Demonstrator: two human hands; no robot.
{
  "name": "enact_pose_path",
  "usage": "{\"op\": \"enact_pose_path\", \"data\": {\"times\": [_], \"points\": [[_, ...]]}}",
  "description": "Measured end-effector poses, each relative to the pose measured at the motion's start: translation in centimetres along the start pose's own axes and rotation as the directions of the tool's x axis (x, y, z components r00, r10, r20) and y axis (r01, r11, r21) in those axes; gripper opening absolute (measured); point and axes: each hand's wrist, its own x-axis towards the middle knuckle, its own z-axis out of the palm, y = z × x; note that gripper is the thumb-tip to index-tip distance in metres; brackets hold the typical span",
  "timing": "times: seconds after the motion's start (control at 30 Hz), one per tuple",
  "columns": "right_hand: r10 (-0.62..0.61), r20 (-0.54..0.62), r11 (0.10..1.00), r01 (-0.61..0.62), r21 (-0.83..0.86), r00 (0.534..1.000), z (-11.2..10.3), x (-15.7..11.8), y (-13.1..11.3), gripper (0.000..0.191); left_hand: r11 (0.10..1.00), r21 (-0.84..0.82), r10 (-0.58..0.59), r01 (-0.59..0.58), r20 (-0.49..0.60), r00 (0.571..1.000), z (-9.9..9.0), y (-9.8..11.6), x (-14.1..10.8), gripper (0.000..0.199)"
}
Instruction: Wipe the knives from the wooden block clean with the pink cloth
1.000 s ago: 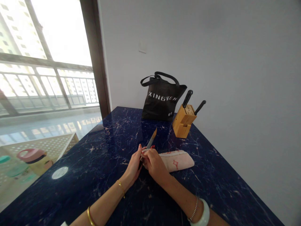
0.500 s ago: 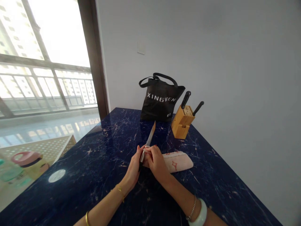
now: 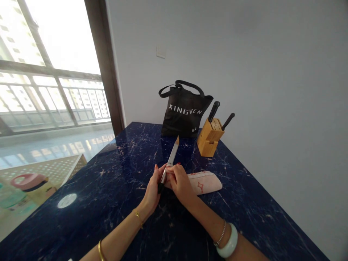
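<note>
Two hands meeting around one knife (image 3: 170,156), held just above the tabletop (image 3: 108,188) near its middle, blade bare and tilted up, tip pointing away toward the far wall. Left hand (image 3: 150,193) curled closed around the black handle (image 3: 160,185), fingers (image 3: 157,173) wrapped tight, butt of the handle showing just below the grip. Right hand (image 3: 180,184) at the base of the blade, fingers (image 3: 174,170) closed narrowly on the steel, pinching it from the side, with the exact contact partly hidden by the knuckles.

Just beside the right hand, a rolled pale pink towel (image 3: 206,182) with a red mark, lying flat on the tabletop, its near end close to the fingers. Farther off, against the wall, a wooden knife block (image 3: 208,139) with two black handles (image 3: 214,111) standing in its slots, and next to it a black tote bag (image 3: 183,114) lettered XINGWEN, upright.

As things lie: knife out of the block and up in both hands, towel rolled and away from the blade, two knives seated in the block, bag standing apart. No cut food, board or plate anywhere on the dark marble.
</note>
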Motion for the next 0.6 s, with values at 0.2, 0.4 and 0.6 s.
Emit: {"op": "enact_pose_path", "data": {"times": [0.2, 0.4, 0.6], "points": [[-0.032, 0.071, 0.999, 0.029, 0.040, 0.997, 0.3, -0.4, -0.6, 0.016, 1.000, 0.021, 0.005, -0.005, -0.011, 1.000, -0.1, 0.3, -0.1, 0.051], [-0.126, 0.185, 0.992, 0.121, 0.036, 0.975, 0.6, -1.0, -1.9, 0.015, 1.000, -0.021, 0.019, -0.019, -0.019, 1.000, -0.3, 0.6, 0.1, 0.052], [-0.164, 0.244, 0.986, 0.166, 0.013, 0.956, 0.7, -1.4, -2.4, 0.014, 0.998, -0.066, -0.001, 0.000, -0.017, 1.000, -0.7, 0.5, 0.4, 0.052]]}}
